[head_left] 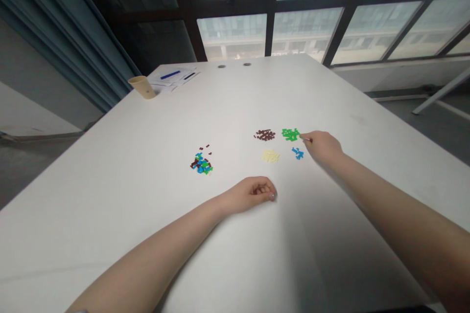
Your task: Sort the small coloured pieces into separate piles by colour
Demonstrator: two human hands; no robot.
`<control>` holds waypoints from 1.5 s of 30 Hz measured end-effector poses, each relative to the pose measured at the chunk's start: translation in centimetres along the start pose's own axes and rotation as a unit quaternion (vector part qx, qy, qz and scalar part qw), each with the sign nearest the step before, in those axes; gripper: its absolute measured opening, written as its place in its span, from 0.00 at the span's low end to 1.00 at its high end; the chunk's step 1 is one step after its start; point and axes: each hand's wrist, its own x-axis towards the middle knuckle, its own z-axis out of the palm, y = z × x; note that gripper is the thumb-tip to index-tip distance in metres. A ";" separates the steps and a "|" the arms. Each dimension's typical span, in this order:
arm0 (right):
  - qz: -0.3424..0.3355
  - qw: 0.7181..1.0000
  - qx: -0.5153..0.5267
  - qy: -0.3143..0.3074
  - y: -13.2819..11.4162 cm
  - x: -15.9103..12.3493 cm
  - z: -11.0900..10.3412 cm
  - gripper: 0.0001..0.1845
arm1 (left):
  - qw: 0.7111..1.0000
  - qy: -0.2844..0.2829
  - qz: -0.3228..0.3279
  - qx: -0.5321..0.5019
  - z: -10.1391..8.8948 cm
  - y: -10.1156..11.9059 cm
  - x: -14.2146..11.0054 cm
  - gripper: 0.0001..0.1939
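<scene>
On the white table lie small plastic pieces in heaps. A mixed heap of blue, green and brown pieces sits left of centre. Further right are a brown heap, a green heap, a pale yellow heap and a few blue pieces. My right hand reaches to the right edge of the green heap with thumb and forefinger pinched together; whatever is between them is too small to name. My left hand rests on the table below the yellow heap, fingers curled in a loose fist.
A paper cup stands at the far left corner of the table, next to papers with pens. Two round cable holes are at the far edge. Behind are large windows and a dark curtain on the left.
</scene>
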 end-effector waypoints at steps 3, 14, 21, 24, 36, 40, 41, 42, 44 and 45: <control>-0.003 1.000 -0.003 0.008 0.3 0.2 0.1 0.18 | 1.000 -0.003 0.002 -0.007 0.0 0.1 0.0 0.12; -0.033 0.999 -0.015 0.013 -0.3 1.4 -0.4 0.15 | 1.000 0.000 -0.002 -0.008 0.0 0.2 0.0 0.13; -0.044 0.999 -0.015 0.003 -0.7 1.0 -0.6 0.14 | 1.000 0.003 0.001 0.006 0.0 0.1 0.0 0.13; -0.050 0.999 -0.017 -0.009 -0.8 1.1 -0.6 0.14 | 1.000 0.004 -0.004 0.009 0.1 0.1 0.0 0.13; -0.019 0.999 -0.047 0.001 -1.1 0.2 -1.1 0.16 | 1.000 0.005 0.000 0.011 0.0 -0.3 0.0 0.14; 0.001 0.999 -0.039 -0.005 -1.4 -0.3 -1.3 0.15 | 1.000 0.007 -0.003 0.016 -0.1 -0.4 0.0 0.14; 0.007 0.999 -0.037 -0.006 -1.5 -0.3 -1.2 0.14 | 1.000 0.008 -0.002 0.016 -0.1 -0.4 0.0 0.14; 0.011 0.999 -0.035 -0.007 -1.6 -0.3 -1.1 0.13 | 1.000 0.008 -0.001 0.016 0.0 -0.5 0.0 0.13; 0.016 0.999 -0.029 -0.005 -1.8 -0.1 -0.8 0.13 | 1.000 0.009 0.003 0.018 0.1 -0.5 0.0 0.13; 0.017 0.999 -0.027 -0.003 -1.8 0.0 -0.6 0.14 | 1.000 0.009 0.006 0.021 0.2 -0.5 0.0 0.13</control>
